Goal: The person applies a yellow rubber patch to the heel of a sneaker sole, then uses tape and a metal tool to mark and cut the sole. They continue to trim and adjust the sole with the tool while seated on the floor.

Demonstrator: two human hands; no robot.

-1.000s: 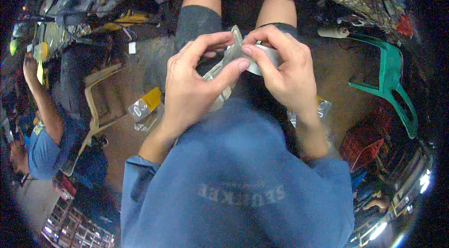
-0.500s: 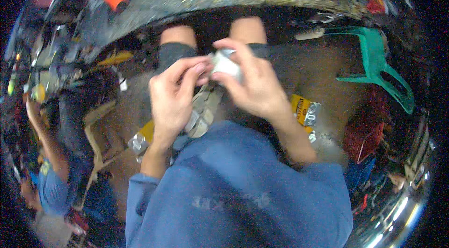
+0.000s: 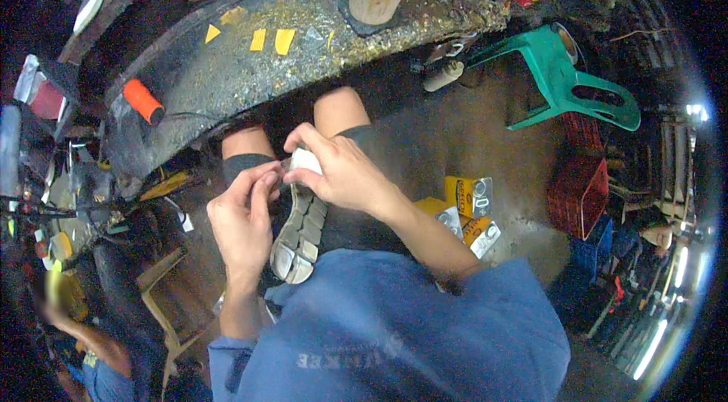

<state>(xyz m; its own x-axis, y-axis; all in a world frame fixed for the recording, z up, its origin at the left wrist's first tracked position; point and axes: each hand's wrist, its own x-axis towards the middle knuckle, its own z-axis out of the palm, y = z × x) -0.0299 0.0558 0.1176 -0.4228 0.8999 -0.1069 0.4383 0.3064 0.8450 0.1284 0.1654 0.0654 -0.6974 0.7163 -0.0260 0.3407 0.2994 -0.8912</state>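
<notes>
Over my lap, my right hand [image 3: 345, 174] is closed around a small white object [image 3: 307, 161], whose kind I cannot make out because my fingers cover part of it. My left hand [image 3: 241, 212] is right beside it, thumb and fingertips pinched together at the white object's left side. Whatever lies in that pinch is too small to tell. Beneath both hands a grey-beige shoe sole [image 3: 298, 239] with a segmented tread rests between my thighs, tread facing up. Its far end is hidden under my hands.
Ahead curves a stained workbench [image 3: 227, 61] bearing yellow scraps [image 3: 284, 42], an orange cylinder [image 3: 143, 102] and a glue-smeared bucket [image 3: 371, 4]. To the right are a green plastic chair [image 3: 561, 76], yellow boxes [image 3: 468, 193] and a red crate [image 3: 578, 197]. A co-worker's arm [image 3: 95, 341] shows at left.
The view has shifted, showing more of the bench and bucket. Both hands sit lower and further left in the picture, still together at the white object. More of the sole shows.
</notes>
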